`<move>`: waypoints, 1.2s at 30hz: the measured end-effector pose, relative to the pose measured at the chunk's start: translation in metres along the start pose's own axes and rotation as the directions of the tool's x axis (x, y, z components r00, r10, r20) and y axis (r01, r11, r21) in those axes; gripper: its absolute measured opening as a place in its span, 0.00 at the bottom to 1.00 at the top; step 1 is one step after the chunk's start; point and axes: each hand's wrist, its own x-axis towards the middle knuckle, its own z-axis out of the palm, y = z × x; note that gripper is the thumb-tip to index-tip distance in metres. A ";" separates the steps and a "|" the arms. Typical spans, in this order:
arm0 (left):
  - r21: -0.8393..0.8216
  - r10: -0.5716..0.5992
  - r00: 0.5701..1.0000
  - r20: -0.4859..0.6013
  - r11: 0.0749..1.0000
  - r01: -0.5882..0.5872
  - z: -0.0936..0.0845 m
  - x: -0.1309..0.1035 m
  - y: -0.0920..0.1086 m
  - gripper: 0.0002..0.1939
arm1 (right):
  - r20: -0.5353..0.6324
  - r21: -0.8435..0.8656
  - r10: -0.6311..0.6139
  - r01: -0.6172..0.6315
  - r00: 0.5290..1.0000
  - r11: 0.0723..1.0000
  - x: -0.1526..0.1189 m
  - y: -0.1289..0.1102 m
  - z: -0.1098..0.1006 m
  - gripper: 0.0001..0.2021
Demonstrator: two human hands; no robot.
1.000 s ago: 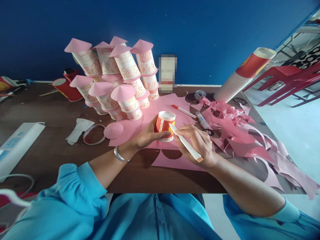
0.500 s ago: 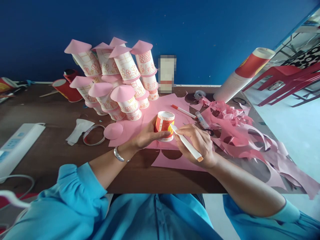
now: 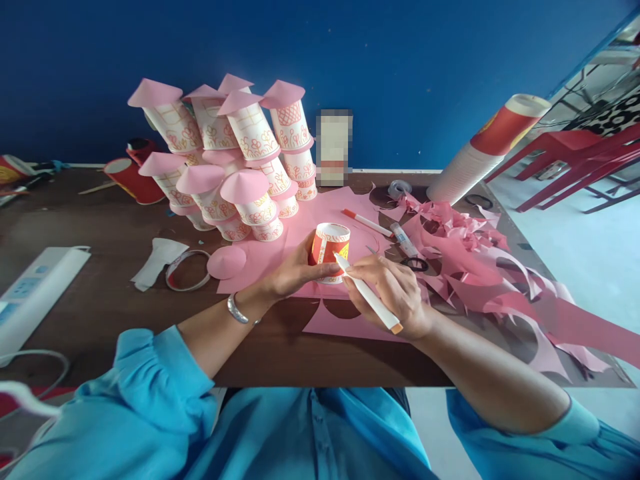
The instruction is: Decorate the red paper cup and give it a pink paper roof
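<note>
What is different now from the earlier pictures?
The right hand moved its white marker slightly left and down at the red paper cup. Pink paper scraps at right shifted, one reaching farther right. The left hand still grips the cup; the pink-roofed towers stayed.

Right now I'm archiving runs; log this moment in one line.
left hand: holds red-and-white cup | right hand: holds white marker, tip at cup | nearby: red-capped marker, pink paper scraps

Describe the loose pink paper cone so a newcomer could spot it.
Find the cluster of white paper cup towers before the blue wall. In front of them, beside a thin pale ring on the brown table, lies a shallow pink paper cone. Unlike the cones above, it caps no cup.
</note>
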 end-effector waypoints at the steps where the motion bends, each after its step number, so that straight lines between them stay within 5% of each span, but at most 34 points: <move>1: -0.001 -0.003 1.000 -0.001 1.000 0.003 0.000 0.000 0.000 0.32 | 0.003 0.002 -0.009 0.009 1.000 1.000 0.000 0.000 0.000 0.09; 36: 0.040 0.002 1.000 -0.018 0.999 -0.001 0.000 0.001 0.000 0.30 | 0.012 -0.008 0.032 -0.032 0.999 0.999 0.000 0.001 0.002 0.09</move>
